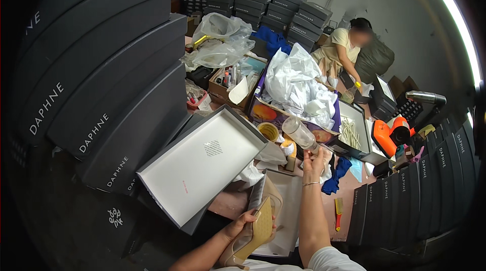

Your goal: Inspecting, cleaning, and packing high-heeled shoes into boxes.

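Observation:
My left hand point(242, 224) grips a beige high-heeled shoe point(255, 230), sole turned up, low in front of me. My right hand point(315, 160) is raised and holds a clear plastic bottle point(299, 133) tilted toward the upper left. Under the shoe lies an open shoe box point(289, 205) lined with white paper. A box lid point(200, 167), white inside, leans open to the left of my hands.
Tall stacks of dark shoe boxes point(96, 83) rise on the left, at the back and along the right point(435, 190). A heap of white tissue paper point(296, 86), cardboard trays of small items, an orange tool point(387, 137) and a yellow-red brush point(338, 213) crowd the table. Another person point(344, 48) works at the far side.

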`<action>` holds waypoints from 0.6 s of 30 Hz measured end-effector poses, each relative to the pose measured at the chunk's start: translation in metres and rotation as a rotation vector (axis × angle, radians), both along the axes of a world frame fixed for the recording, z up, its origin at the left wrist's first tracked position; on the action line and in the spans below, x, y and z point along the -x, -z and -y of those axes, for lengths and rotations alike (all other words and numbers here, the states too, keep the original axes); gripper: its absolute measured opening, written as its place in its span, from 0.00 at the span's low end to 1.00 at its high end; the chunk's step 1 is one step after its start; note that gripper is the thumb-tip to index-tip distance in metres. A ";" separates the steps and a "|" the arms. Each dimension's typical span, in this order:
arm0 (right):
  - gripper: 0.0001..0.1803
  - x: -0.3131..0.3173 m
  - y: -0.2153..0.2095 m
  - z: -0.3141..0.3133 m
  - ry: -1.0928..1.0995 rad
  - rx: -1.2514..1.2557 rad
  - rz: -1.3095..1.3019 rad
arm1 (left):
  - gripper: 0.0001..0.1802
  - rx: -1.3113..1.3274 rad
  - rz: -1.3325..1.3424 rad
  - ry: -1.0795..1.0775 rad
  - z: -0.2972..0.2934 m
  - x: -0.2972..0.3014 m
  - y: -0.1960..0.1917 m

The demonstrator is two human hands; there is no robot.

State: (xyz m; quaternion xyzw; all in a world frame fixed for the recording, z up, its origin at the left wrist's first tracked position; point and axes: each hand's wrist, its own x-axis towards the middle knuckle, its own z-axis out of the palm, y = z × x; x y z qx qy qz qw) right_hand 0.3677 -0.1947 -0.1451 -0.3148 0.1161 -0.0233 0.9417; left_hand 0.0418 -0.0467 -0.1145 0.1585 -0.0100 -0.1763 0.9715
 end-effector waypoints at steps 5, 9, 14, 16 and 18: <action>0.17 0.020 -0.062 -0.054 0.063 0.621 0.274 | 0.43 -0.044 0.066 -0.040 0.003 0.011 -0.007; 0.28 0.014 -0.068 -0.088 0.179 1.564 1.056 | 0.40 -0.139 0.052 -0.009 -0.002 0.009 -0.014; 0.22 0.006 -0.072 -0.093 -0.054 1.359 0.981 | 0.39 -0.165 -0.023 -0.077 -0.001 0.017 -0.009; 0.16 0.021 -0.093 -0.078 -0.165 1.202 0.905 | 0.39 -0.222 -0.067 -0.080 -0.015 0.022 -0.019; 0.12 0.053 -0.099 -0.045 -0.084 1.163 0.827 | 0.41 -0.185 -0.053 -0.169 -0.015 0.029 -0.018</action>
